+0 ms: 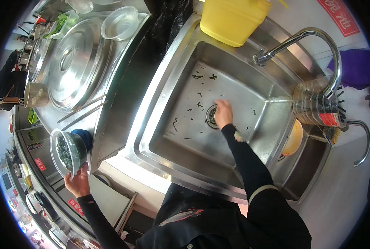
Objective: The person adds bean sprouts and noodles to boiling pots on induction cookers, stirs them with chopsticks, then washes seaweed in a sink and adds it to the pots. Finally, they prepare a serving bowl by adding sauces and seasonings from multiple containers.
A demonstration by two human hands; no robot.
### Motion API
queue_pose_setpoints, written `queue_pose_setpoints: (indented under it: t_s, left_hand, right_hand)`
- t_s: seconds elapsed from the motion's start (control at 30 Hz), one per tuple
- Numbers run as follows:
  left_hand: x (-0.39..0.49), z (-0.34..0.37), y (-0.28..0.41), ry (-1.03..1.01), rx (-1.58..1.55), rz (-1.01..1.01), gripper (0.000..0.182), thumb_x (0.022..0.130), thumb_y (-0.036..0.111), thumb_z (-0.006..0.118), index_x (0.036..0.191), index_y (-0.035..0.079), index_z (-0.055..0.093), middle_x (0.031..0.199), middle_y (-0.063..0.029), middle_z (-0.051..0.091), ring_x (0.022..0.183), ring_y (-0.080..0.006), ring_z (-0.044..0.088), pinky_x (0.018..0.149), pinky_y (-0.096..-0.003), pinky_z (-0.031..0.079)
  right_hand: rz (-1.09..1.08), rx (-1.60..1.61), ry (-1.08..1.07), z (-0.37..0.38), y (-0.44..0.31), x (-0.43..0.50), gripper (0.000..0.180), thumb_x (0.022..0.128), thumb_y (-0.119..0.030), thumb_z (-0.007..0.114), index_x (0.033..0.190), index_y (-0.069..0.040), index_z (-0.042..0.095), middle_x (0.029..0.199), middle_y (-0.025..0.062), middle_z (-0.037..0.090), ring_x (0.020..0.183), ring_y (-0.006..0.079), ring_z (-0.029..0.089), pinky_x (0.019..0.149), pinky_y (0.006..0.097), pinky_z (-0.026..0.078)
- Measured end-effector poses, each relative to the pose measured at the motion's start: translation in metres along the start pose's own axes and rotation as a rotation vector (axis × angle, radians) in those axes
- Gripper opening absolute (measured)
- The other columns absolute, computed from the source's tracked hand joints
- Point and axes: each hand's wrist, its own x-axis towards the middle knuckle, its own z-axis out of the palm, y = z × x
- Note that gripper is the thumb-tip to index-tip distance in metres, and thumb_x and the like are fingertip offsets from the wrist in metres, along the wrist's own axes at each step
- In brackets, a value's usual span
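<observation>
At the lower left, my left hand [78,183] grips the side of a clear plastic bowl [79,152] that has dark green shredded seaweed or leaves [64,152] in it. My right hand [224,113] is down in the stainless steel sink [234,81], at the right edge of the round drain strainer [212,116]. Green scraps are caught in the strainer, and more dark green bits [199,105] lie scattered over the sink floor. The fingertips are bent and partly hidden, so whether they pinch any scraps cannot be told.
A yellow plastic jug [234,21] stands at the sink's back edge, left of the chrome faucet [322,31]. A ribbed utensil holder [312,102] and an orange bowl [293,138] are on the right. The left counter bears a large steel lid [74,62], chopsticks [83,112] and a clear tub [120,23].
</observation>
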Motion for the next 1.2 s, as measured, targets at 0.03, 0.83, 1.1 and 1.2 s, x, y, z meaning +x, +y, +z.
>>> queue_pose_setpoints:
  t_s: [0.03,0.83,1.1,1.2]
  left_hand:
    - [0.004,-0.002,0.0,-0.069,0.029,-0.007,0.053,0.079,0.015,0.054,0.128,-0.005,0.046,0.125,-0.0243,0.054,0.118,-0.042,0.05,0.109,-0.0605,0.03]
    - [-0.03,0.004,0.024,-0.171,0.052,0.042,0.058,0.081,0.016,0.052,0.132,-0.008,0.039,0.134,-0.0288,0.046,0.128,-0.0446,0.041,0.111,-0.0575,0.029]
    - [-0.047,0.002,0.003,-0.015,0.017,0.042,0.058,0.082,0.017,0.052,0.135,-0.001,0.039,0.139,-0.0221,0.045,0.129,-0.0425,0.041,0.108,-0.0609,0.031]
    - [-0.053,0.011,-0.008,-0.032,0.029,0.031,0.058,0.081,0.016,0.051,0.136,-0.001,0.039,0.139,-0.0219,0.044,0.128,-0.0434,0.041,0.107,-0.062,0.032]
  right_hand:
    - [0.052,-0.077,-0.004,-0.003,0.003,0.024,0.028,0.08,0.0,0.053,0.106,-0.002,0.064,0.106,0.0185,0.061,0.101,0.0376,0.055,0.089,0.0428,0.044]
    - [-0.456,-0.114,-0.232,0.028,-0.033,0.048,0.028,0.084,-0.005,0.053,0.111,-0.001,0.061,0.109,0.015,0.057,0.103,0.0339,0.053,0.092,0.0396,0.044]
    - [-0.451,-0.048,-0.311,-0.007,-0.035,0.033,0.023,0.082,-0.007,0.057,0.104,-0.002,0.063,0.106,0.0118,0.058,0.102,0.0307,0.054,0.091,0.0409,0.044]
    - [-0.504,-0.116,-0.302,0.024,-0.047,0.034,0.027,0.082,-0.007,0.055,0.107,-0.001,0.061,0.109,0.0138,0.058,0.105,0.0319,0.053,0.091,0.0408,0.045]
